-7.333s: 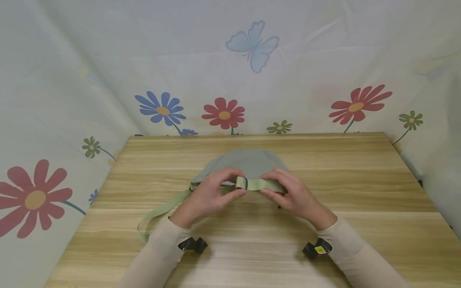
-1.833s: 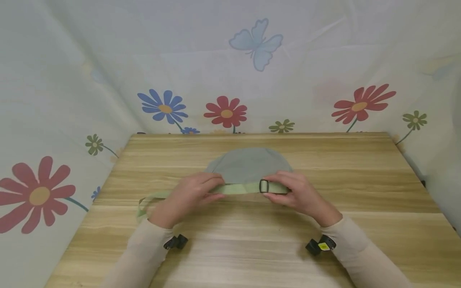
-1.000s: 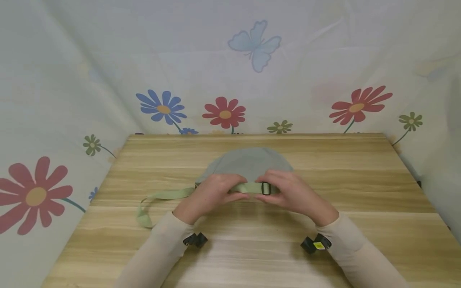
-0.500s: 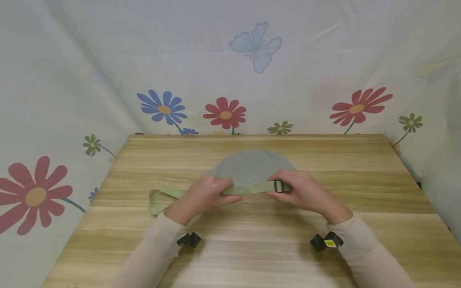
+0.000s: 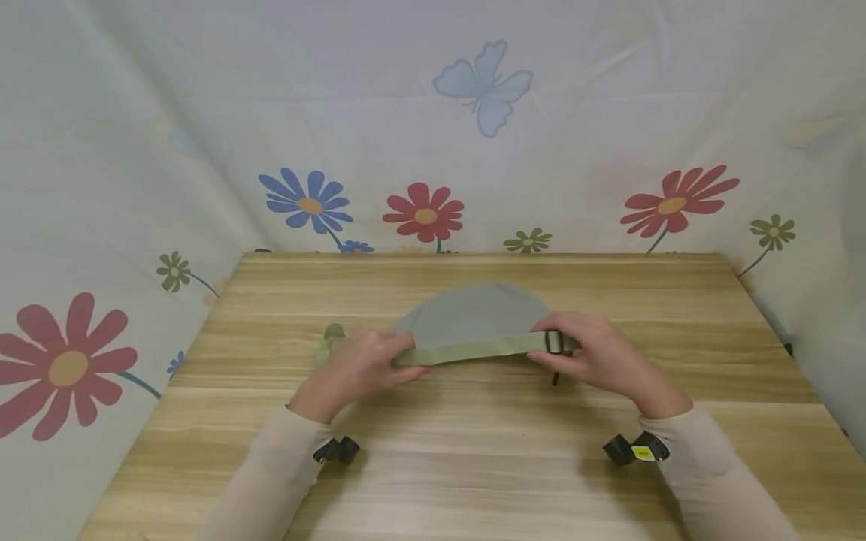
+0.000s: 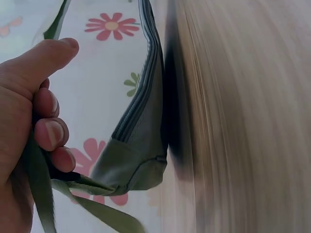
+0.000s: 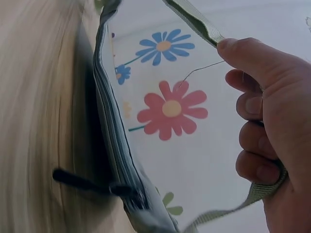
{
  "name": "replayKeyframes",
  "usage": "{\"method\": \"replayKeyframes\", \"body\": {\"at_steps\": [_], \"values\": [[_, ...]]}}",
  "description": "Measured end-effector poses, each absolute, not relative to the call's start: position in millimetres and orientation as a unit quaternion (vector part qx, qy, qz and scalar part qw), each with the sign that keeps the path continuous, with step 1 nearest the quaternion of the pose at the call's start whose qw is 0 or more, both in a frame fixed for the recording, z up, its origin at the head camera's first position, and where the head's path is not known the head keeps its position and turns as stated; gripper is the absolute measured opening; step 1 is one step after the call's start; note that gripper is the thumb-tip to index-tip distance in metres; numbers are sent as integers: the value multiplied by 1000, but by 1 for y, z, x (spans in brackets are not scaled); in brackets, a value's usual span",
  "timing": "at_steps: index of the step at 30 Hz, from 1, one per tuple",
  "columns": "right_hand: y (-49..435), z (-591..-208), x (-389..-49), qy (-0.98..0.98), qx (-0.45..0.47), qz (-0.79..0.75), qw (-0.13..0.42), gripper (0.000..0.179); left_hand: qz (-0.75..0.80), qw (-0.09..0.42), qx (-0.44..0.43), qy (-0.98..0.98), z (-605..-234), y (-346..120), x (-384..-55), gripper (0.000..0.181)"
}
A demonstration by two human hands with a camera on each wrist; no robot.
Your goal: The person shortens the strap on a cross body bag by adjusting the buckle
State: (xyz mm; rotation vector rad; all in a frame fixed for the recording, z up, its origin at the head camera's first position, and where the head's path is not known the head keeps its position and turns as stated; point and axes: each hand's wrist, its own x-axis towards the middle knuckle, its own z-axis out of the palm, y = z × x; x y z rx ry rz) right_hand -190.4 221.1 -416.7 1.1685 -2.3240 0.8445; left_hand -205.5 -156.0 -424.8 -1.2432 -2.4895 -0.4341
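A grey-green waist bag (image 5: pixel 476 312) lies on the table with its rounded side away from me. Its light green strap (image 5: pixel 473 349) is stretched across the front between both hands. My left hand (image 5: pixel 355 368) grips the strap's left part, fingers curled round it in the left wrist view. At the right, my right hand (image 5: pixel 602 357) pinches the strap by the black slider buckle (image 5: pixel 554 342). The right wrist view shows the bag's zipper (image 7: pixel 109 107) with a dark zipper pull (image 7: pixel 82 182) sticking out. Loose strap (image 6: pixel 107 213) hangs below my left hand in the left wrist view.
The wood-grain table (image 5: pixel 473 466) reaches back to a white cloth wall (image 5: pixel 379 113) printed with flowers and a butterfly. Black wrist cameras (image 5: pixel 338 449) sit on both wrists. Light sleeves (image 5: pixel 724 466) cover the forearms.
Both hands have moved apart, pulling the strap into a longer stretch. The slider buckle has moved right with my right hand. The loose loop at the left has shrunk, and the zipper pull has come into view.
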Motion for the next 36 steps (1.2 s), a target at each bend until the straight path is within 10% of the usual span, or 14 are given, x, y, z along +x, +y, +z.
{"method": "replayKeyframes", "body": {"at_steps": [36], "values": [[293, -398, -180, -872, 358, 276, 190, 51, -260, 15, -408, -875, -421, -202, -211, 35]]}}
